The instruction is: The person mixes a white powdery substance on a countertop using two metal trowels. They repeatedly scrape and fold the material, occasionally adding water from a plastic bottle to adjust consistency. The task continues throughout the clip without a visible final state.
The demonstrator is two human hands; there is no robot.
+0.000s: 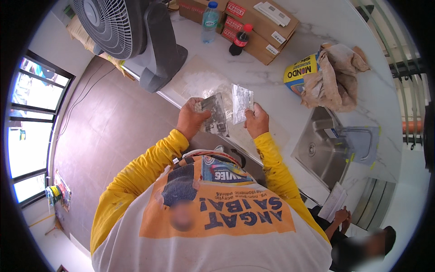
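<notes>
My left hand (192, 118) is closed round a dark grey putty spreader (215, 113), a flat rectangular plate smeared with white. My right hand (257, 120) grips a smaller, shinier putty spreader (241, 104), also streaked white. Both plates are held up side by side with a narrow gap between them, over the front edge of the marble-patterned counter (276, 95). Under and beyond them, a dusty board (199, 75) carries pale white residue. What lies behind my fingers is hidden.
A grey fan (158, 45) stands back left, near a water bottle (210, 22), a dark drink bottle (240, 40) and cardboard boxes (260, 27). To the right are a yellow-blue bag (301, 72), a brown cloth (335, 79) and a steel sink (317, 145). Someone (362, 247) sits lower right.
</notes>
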